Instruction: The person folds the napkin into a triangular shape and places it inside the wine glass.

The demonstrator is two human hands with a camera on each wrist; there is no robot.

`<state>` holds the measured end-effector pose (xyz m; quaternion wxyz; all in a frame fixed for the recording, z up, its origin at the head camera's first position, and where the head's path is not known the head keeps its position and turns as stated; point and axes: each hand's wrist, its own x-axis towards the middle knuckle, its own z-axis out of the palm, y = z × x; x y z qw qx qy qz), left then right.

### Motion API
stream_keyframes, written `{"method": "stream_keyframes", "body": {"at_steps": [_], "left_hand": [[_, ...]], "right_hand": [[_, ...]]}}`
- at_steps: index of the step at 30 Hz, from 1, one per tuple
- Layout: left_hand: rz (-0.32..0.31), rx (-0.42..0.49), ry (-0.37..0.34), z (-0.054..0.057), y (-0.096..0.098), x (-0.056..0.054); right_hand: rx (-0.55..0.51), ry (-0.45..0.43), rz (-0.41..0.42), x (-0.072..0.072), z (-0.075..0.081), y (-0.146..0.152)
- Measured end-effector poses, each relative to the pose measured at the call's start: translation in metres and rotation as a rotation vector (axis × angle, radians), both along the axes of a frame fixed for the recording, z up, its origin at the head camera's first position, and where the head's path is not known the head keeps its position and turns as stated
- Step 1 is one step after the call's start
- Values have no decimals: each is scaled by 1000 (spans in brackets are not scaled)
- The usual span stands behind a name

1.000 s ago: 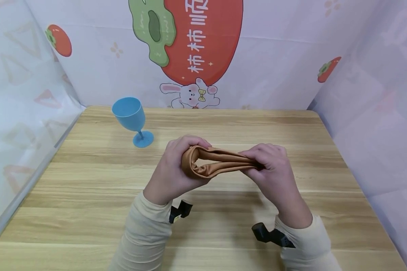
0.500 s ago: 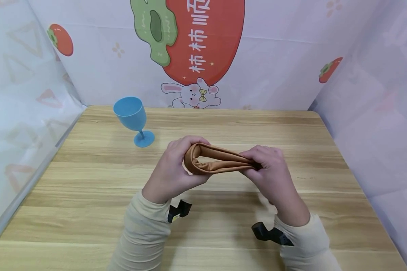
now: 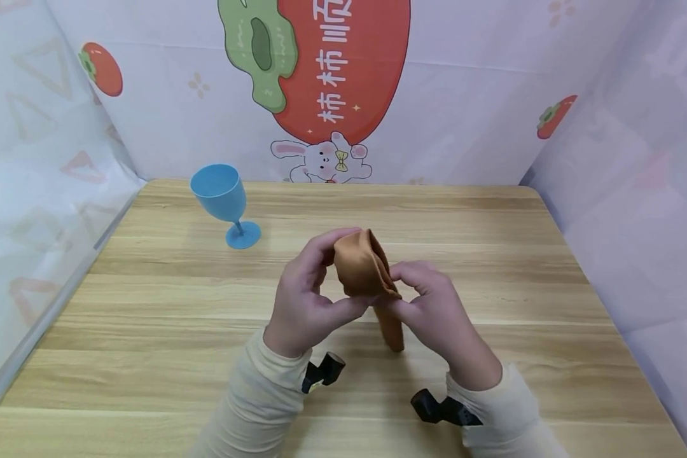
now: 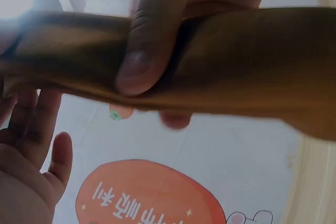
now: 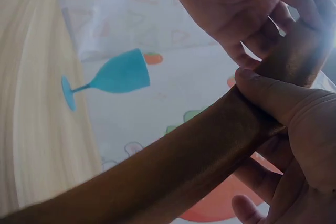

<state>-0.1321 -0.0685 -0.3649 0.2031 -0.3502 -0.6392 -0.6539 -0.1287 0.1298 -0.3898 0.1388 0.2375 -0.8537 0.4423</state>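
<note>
A brown satin strip of cloth [image 3: 359, 264] is held up over the table, its folded top facing the head camera and one end [image 3: 392, 331] hanging lower. My left hand [image 3: 306, 302] holds the top, thumb and fingers on either side. Closer to the middle, my right hand [image 3: 437, 312] pinches the cloth. The left wrist view has the right thumb [image 4: 147, 56] pressed across the strip [image 4: 252, 66], with the left hand [image 4: 26, 166] at its left end. In the right wrist view the strip [image 5: 178, 156] runs long toward the lower left, below the right hand's pinch.
On the wooden table [image 3: 149, 318], a blue plastic goblet [image 3: 220, 194] stands upright at the back left. A white printed curtain [image 3: 464, 95] closes off the back and both sides. Each wrist carries a small black camera [image 3: 323, 372].
The strip was stretched sideways as an open loop between both hands. Now the hands are closer together, the loop has closed up and turned, and one end hangs below.
</note>
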Motion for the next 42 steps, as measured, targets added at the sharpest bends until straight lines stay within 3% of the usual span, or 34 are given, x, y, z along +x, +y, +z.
{"method": "stream_keyframes", "body": {"at_steps": [9, 12, 15, 25, 30, 42], "left_hand": [[-60, 76, 48, 0, 9, 1], [-50, 56, 57, 0, 13, 0], [-35, 37, 67, -1, 14, -1], [-48, 11, 25, -4, 12, -2], [-48, -8, 16, -4, 11, -2], [-51, -93, -50, -2, 4, -3]], "right_hand": [[-101, -127, 104, 7, -3, -16], [-137, -176, 153, 8, -5, -17], [-163, -169, 194, 8, -6, -18], [-324, 19, 170, 8, 0, -7], [-313, 99, 163, 7, 0, -5], [-314, 140, 144, 6, 1, -2]]}}
